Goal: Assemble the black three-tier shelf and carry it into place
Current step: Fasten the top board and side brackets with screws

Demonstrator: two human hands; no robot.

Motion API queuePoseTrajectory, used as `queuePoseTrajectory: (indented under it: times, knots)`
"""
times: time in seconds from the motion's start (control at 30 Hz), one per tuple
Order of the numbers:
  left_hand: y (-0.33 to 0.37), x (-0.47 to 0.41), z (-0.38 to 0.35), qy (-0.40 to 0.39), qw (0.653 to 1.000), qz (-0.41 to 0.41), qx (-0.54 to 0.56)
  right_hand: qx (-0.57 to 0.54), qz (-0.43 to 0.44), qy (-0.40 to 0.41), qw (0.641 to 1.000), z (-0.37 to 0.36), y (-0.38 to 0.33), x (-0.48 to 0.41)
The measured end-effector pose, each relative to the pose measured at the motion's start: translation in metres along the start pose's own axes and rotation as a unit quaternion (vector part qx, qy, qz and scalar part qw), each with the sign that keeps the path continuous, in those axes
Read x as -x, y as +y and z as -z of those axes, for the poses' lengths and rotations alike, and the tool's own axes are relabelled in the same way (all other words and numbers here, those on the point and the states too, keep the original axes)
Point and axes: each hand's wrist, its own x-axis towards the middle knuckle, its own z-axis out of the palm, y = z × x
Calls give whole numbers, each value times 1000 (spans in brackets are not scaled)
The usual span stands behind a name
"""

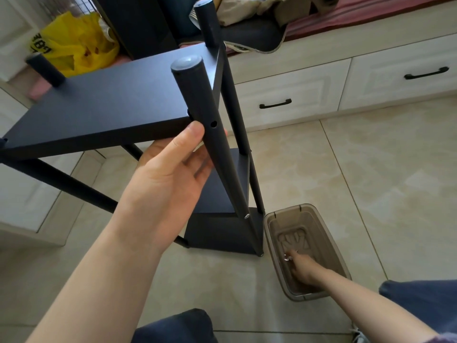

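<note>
The black three-tier shelf [106,107] stands on the tiled floor in front of me, its round legs pointing up toward the camera. My left hand [170,169] wraps around the nearest black leg [197,95] just below the top board, beside an empty screw hole [213,124]. A silver screw [246,216] sits in the same leg at the middle board. My right hand [300,267] reaches down into a brown translucent plastic box [329,233] on the floor, its fingertips pinching small silver screws [286,257].
A white drawer unit with black handles [275,104] runs along the back, with clothes and a red mat on top. A yellow plastic bag [76,43] lies at the back left. My knees in dark trousers [173,328] are at the bottom edge.
</note>
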Motion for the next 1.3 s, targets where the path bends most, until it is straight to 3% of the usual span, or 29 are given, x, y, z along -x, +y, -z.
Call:
queuePoseTrajectory:
  times: [0.43, 0.67, 0.83, 1.0, 1.07, 1.23, 1.3]
  knots:
    - [0, -2, 6, -25, 1000, 10, 2, 45, -3, 65, 997, -6, -3, -16]
    - [1, -5, 7, -24, 999, 21, 6, 148, 5, 91, 985, 16, -23, -8]
    - [2, -3, 5, -33, 999, 12, -1, 200, -1, 24, 979, 53, -55, 8]
    - [0, -2, 7, -22, 1000, 7, 13, 181, 64, -24, 981, 109, -93, 39]
    - [-2, -2, 8, -21, 1000, 5, 15, 233, 52, -46, 970, 132, -112, 61]
    - [-1, -1, 7, -39, 999, 7, 22, 293, 176, 26, 939, 175, -143, 133]
    - [-2, -1, 5, -18, 999, 7, 25, 242, 244, 53, 938, 186, -146, 163]
